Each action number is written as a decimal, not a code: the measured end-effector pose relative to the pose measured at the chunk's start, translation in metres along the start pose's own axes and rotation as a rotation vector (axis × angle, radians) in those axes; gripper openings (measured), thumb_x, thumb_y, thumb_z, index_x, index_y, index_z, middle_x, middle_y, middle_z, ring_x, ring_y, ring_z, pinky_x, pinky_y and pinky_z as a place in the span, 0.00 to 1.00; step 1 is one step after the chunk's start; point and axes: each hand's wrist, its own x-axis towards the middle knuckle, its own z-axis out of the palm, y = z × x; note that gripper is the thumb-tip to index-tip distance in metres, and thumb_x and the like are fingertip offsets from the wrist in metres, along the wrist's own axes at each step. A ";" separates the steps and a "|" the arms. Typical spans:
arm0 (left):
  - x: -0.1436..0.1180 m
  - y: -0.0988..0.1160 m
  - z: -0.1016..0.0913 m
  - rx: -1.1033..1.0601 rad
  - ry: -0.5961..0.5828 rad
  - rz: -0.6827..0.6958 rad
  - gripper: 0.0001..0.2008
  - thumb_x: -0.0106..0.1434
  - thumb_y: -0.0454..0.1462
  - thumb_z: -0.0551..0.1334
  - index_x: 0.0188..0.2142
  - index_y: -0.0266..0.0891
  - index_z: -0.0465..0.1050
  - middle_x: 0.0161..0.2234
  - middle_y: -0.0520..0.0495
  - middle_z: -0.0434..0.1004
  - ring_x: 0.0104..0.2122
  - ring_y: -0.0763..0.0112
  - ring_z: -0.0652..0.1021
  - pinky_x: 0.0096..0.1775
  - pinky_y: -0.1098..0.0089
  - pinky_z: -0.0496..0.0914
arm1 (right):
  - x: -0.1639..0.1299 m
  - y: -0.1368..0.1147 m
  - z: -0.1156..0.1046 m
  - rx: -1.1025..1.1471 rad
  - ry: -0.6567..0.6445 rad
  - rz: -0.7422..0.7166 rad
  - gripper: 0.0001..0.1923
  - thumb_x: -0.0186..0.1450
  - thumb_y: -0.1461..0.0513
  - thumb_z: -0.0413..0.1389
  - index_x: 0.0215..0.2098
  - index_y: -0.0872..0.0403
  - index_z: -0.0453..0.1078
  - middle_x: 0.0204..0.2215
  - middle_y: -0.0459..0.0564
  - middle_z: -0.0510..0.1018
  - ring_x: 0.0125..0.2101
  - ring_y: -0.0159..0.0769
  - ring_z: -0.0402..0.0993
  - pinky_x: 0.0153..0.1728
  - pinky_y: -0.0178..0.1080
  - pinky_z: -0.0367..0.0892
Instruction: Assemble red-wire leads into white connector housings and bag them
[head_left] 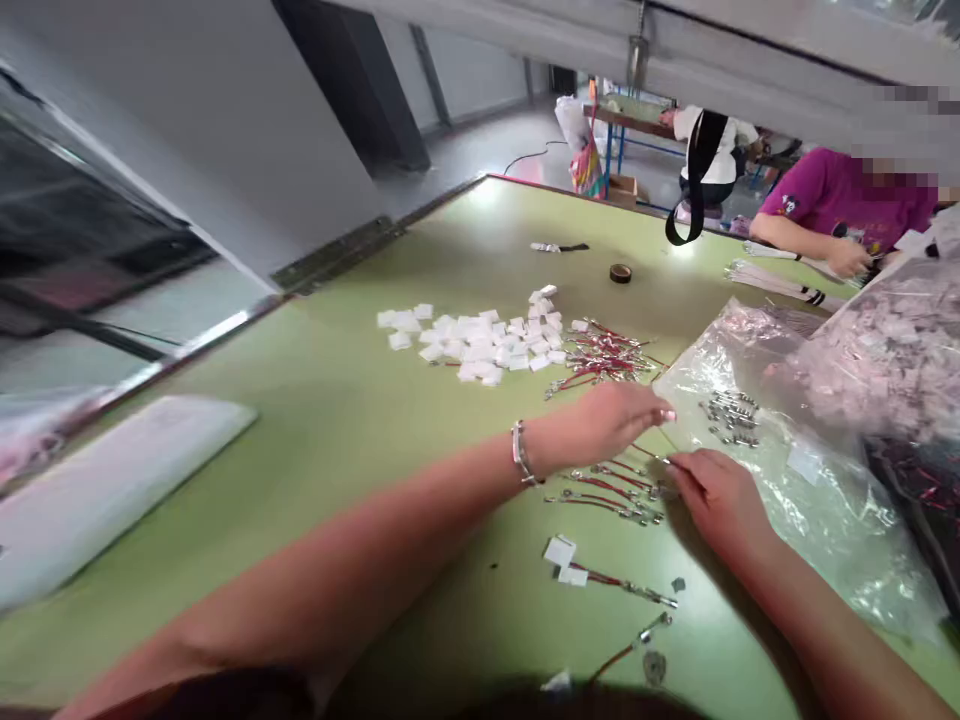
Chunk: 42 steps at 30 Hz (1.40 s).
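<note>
Green tabletop (315, 420) runs under everything here. Far left of the hands lies a pale flat sheet (112, 480), blurred. Beyond the left hand sits a scatter of small white tags (480, 340), and just right of those a heap of red cords (604, 360) with metal ends.

The left hand (607, 420), a bracelet (519, 455) at its wrist, reaches across with fingers stretched flat and nearly closed together; whether it pinches anything I cannot tell. Beneath and between the hands lies a short row of red cords with clasps (607, 490), side by side on the table. The right hand (716, 500) curls loosely over the row's right end, fingertips meeting a thin cord there; the grip itself is hidden.

These cords look light, limp and thin, likely to tangle; the metal clasp seems the firmer spot to pinch. Nearer the person, one cord carries two white tags (566, 562).

Right of the hands spreads a clear plastic bag (817, 500) with loose metal clasps (731, 415) on it. Far right, another person in a purple sleeve (825, 195) works.
</note>
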 end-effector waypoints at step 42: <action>0.001 0.002 0.018 0.382 -0.174 0.142 0.09 0.66 0.41 0.57 0.38 0.43 0.76 0.34 0.51 0.79 0.35 0.70 0.75 0.33 0.70 0.66 | 0.008 0.002 -0.021 0.331 -0.215 0.309 0.19 0.65 0.50 0.49 0.27 0.52 0.73 0.22 0.45 0.77 0.23 0.33 0.72 0.25 0.34 0.67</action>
